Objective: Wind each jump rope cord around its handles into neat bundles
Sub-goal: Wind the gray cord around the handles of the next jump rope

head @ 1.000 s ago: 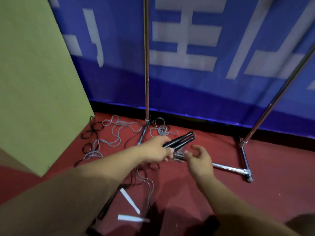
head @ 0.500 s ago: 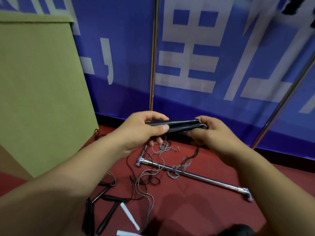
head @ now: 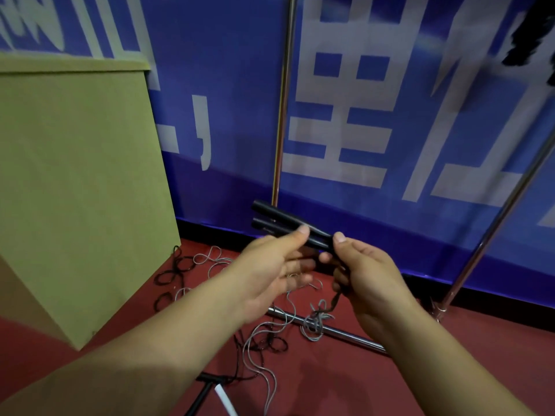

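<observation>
At frame centre, paired handles [head: 283,225] are pinched by left hand [head: 267,277] and right hand [head: 369,277]; the cord [head: 336,301] should be wound tightly

Two handles [head: 279,224] are lying side by side above the floor [head: 345,382], with the left hand [head: 270,274] left of the right hand [head: 365,274]. A cord [head: 332,304] is hanging below, seemingly reaching the loops [head: 261,340] lying beside the rack bar [head: 345,333], before the banner [head: 375,115].

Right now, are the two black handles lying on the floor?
No, both hands, left hand and right hand, hold the two black handles together in the air above the red floor.
</observation>
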### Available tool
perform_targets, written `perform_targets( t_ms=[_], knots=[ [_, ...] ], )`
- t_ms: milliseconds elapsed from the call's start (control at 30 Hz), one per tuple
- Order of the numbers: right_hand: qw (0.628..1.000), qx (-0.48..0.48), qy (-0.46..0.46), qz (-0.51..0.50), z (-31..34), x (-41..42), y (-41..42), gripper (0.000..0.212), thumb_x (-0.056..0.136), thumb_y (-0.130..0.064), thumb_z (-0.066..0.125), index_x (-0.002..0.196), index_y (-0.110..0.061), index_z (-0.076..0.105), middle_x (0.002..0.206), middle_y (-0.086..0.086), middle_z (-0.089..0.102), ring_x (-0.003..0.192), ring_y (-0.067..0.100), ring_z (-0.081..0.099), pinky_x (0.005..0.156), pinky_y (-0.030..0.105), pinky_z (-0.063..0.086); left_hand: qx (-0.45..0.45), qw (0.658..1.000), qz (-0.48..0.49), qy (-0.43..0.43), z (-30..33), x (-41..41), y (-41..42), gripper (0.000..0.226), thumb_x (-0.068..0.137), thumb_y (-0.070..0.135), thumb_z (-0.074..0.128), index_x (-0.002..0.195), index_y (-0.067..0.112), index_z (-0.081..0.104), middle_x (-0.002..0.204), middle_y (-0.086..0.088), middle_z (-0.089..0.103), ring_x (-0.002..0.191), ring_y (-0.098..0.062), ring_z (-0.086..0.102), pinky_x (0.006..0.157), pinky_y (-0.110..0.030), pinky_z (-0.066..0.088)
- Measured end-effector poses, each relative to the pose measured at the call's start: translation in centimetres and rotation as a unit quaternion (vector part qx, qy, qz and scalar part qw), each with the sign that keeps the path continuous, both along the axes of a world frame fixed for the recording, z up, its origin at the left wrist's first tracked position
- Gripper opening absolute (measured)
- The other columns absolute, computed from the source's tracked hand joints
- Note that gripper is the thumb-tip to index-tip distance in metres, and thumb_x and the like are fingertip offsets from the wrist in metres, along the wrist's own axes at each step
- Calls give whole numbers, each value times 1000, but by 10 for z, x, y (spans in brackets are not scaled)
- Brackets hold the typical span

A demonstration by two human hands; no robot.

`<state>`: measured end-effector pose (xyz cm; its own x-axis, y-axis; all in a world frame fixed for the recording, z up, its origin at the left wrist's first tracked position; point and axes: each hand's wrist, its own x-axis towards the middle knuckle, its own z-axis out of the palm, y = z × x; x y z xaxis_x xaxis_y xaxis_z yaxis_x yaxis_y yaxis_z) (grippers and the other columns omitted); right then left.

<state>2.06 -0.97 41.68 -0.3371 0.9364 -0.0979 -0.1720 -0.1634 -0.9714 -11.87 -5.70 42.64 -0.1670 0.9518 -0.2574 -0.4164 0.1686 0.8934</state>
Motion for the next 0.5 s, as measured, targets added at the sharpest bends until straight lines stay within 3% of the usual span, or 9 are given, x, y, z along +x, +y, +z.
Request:
perform_targets(
  t_ms=[67, 100, 200, 333, 500],
  knots=[
    [999, -8, -22, 27, -4, -6, -4, 29, 100, -27, 53, 90, -5, 68, 73, 7, 63, 41, 8, 32, 52, 30, 28, -25, 997, -50, 55, -6, 4, -2, 24, 99, 36, 55, 109, 17, 66, 87, -2, 70, 85, -15, 66, 80, -35, 51],
    [998, -13, -38, 43, -6, -9, -5, 30, 100, -28, 52, 92, -4, 68, 75, 9, 64, 44, 9, 31, 53, 31, 27, -30, 997, -38, 58, -9, 2, -1, 23, 100, 37, 53, 106, 18, 65, 85, -2, 68, 80, -14, 65, 79, -34, 50],
    [992, -31, -82, 91, -8, -16, -8, 34, 102, -27, 46, 94, -6, 71, 78, 10, 65, 50, 12, 31, 55, 31, 27, -19, 999, 36, 10, -9, -9, 4, 27, 102, 32, 51, 108, 9, 64, 93, -10, 72, 64, -17, 62, 63, -29, 50],
    [983, -9, -127, 135, -9, -24, -11, 36, 104, -30, 42, 106, -7, 71, 75, 7, 66, 49, 9, 37, 53, 26, 28, 7, 996, 75, -41, -8, -19, 2, 25, 104, 25, 49, 113, 4, 60, 107, -14, 75, 86, -25, 72, 58, -31, 54],
    [973, 3, -149, 177, -13, -33, -15, 44, 104, -36, 40, 90, -4, 67, 67, 9, 61, 48, 11, 44, 48, 20, 35, 27, 995, 89, -45, -6, -29, -4, 19, 105, 21, 46, 108, 5, 57, 98, -16, 75, 87, -26, 74, 68, -37, 58]
  ],
)
